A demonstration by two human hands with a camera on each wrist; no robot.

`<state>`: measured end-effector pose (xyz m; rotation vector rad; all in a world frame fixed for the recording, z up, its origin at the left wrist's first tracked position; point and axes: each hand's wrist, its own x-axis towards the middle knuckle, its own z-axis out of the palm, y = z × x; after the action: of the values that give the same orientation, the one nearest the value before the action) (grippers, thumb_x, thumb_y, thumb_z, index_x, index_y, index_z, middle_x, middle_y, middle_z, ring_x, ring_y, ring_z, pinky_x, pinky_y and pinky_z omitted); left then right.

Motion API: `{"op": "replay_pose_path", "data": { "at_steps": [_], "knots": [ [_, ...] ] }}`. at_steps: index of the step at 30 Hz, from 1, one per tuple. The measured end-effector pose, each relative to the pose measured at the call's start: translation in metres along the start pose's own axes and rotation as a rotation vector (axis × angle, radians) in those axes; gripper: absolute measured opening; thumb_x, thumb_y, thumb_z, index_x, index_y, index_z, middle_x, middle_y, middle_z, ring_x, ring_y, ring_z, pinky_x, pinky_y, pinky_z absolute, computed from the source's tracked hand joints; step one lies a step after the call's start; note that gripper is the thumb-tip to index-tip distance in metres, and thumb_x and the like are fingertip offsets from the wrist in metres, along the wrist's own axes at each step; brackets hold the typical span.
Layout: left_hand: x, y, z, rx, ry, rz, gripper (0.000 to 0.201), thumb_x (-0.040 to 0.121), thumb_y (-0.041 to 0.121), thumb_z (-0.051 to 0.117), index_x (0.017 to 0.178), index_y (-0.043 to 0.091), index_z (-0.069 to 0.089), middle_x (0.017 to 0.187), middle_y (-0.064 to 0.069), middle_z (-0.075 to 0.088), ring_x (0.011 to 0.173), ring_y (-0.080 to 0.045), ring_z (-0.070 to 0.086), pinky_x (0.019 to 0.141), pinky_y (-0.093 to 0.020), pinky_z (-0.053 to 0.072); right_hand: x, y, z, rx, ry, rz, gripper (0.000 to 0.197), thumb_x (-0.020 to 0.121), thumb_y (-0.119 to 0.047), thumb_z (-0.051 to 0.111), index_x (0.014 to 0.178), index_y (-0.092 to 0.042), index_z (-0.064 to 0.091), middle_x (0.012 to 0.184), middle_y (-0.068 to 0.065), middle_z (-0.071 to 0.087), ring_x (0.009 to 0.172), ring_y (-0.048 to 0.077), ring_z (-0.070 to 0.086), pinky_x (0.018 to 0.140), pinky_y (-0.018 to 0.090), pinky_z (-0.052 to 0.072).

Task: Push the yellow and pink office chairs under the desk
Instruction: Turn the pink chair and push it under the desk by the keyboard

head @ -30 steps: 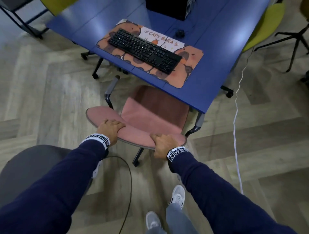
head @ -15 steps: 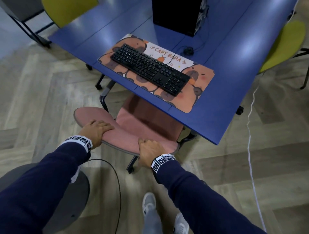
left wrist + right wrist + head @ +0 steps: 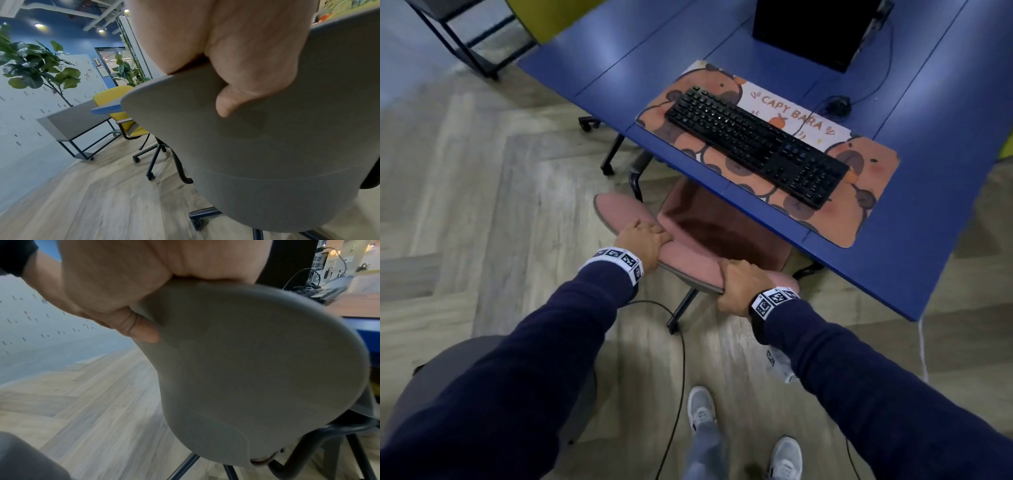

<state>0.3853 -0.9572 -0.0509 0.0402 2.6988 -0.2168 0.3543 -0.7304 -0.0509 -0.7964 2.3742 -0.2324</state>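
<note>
The pink office chair (image 3: 688, 260) stands at the near edge of the blue desk (image 3: 941, 192), its seat partly beneath the desktop. My left hand (image 3: 643, 243) grips the top edge of its backrest on the left, thumb behind on the grey shell (image 3: 267, 154). My right hand (image 3: 739, 284) grips the same edge further right, thumb on the grey back (image 3: 257, 361). A yellow chair (image 3: 123, 112) sits at the desk's far left end; its backrest (image 3: 551, 17) shows at the top of the head view.
A black keyboard (image 3: 753, 147) lies on a capybara desk mat (image 3: 873, 219), with a black computer tower (image 3: 815, 31) behind. A grey round seat (image 3: 448, 377) is at my left. A black cable (image 3: 681, 377) runs across the wooden floor near my feet. A metal-framed grey stand (image 3: 76, 125) stands by the wall.
The pink chair has rolled forward, its seat going further beneath the desktop. Both hands kept their grip on the backrest and I stepped closer to the desk.
</note>
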Motion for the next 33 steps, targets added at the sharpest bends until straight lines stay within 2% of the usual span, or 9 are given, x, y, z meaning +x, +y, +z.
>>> {"op": "replay_pose_path", "data": {
  "at_steps": [4,9,15,23,27,30,33],
  "knots": [
    [0.012,-0.011,-0.005,-0.01,-0.019,0.015,0.065,0.08,0.02,0.057,0.143,0.031,0.043,0.148,0.001,0.049,0.135,-0.023,0.046,0.118,-0.042,0.025,0.013,-0.001,-0.008,-0.002,-0.012,0.03,0.046,0.063,-0.029,0.065,0.106,-0.016,0.057,0.102,0.009,0.067,0.086,0.034,0.066,0.067,0.036,0.05],
    [0.024,-0.023,-0.011,0.005,-0.043,0.029,0.068,0.08,0.019,0.058,0.145,0.031,0.041,0.151,0.0,0.046,0.136,-0.022,0.046,0.118,-0.041,0.026,0.024,-0.003,-0.016,0.029,-0.01,0.041,0.043,0.063,-0.029,0.064,0.104,-0.019,0.057,0.1,0.007,0.066,0.086,0.031,0.065,0.075,0.042,0.057],
    [0.033,-0.032,-0.017,0.008,-0.032,0.033,0.066,0.081,0.018,0.058,0.144,0.032,0.042,0.15,0.002,0.047,0.136,-0.021,0.046,0.117,-0.041,0.026,0.036,-0.002,-0.025,0.048,0.003,0.047,0.043,0.062,-0.034,0.065,0.103,-0.023,0.058,0.094,0.003,0.066,0.082,0.029,0.065,0.074,0.043,0.059],
    [0.057,-0.056,-0.026,0.02,-0.019,0.109,0.06,0.083,0.017,0.056,0.141,0.028,0.045,0.143,0.002,0.053,0.13,-0.022,0.051,0.111,-0.04,0.034,0.055,-0.015,-0.045,0.07,-0.01,0.12,0.04,0.06,-0.036,0.064,0.099,-0.029,0.057,0.09,0.002,0.066,0.079,0.027,0.064,0.072,0.042,0.059],
    [0.074,-0.071,-0.034,0.028,-0.018,0.15,0.053,0.086,0.015,0.054,0.138,0.025,0.048,0.137,0.0,0.057,0.124,-0.024,0.054,0.106,-0.04,0.041,0.071,-0.022,-0.052,0.066,0.007,0.169,0.052,0.056,-0.043,0.068,0.105,-0.029,0.059,0.096,0.003,0.068,0.085,0.027,0.066,0.077,0.042,0.059],
    [0.088,-0.082,-0.038,0.002,-0.018,0.149,0.047,0.091,0.014,0.05,0.137,0.026,0.049,0.136,0.001,0.057,0.122,-0.025,0.053,0.098,-0.042,0.049,0.082,-0.022,-0.057,0.084,0.035,0.197,0.05,0.057,-0.043,0.069,0.105,-0.031,0.06,0.098,0.0,0.07,0.086,0.024,0.066,0.079,0.042,0.058],
    [0.103,-0.091,-0.041,0.005,-0.011,0.143,0.049,0.092,0.017,0.053,0.139,0.027,0.046,0.138,0.0,0.052,0.126,-0.025,0.049,0.097,-0.042,0.048,0.092,-0.022,-0.064,0.097,0.054,0.21,0.048,0.061,-0.039,0.069,0.107,-0.03,0.062,0.101,0.0,0.069,0.09,0.024,0.065,0.081,0.042,0.057]
  ]
}}
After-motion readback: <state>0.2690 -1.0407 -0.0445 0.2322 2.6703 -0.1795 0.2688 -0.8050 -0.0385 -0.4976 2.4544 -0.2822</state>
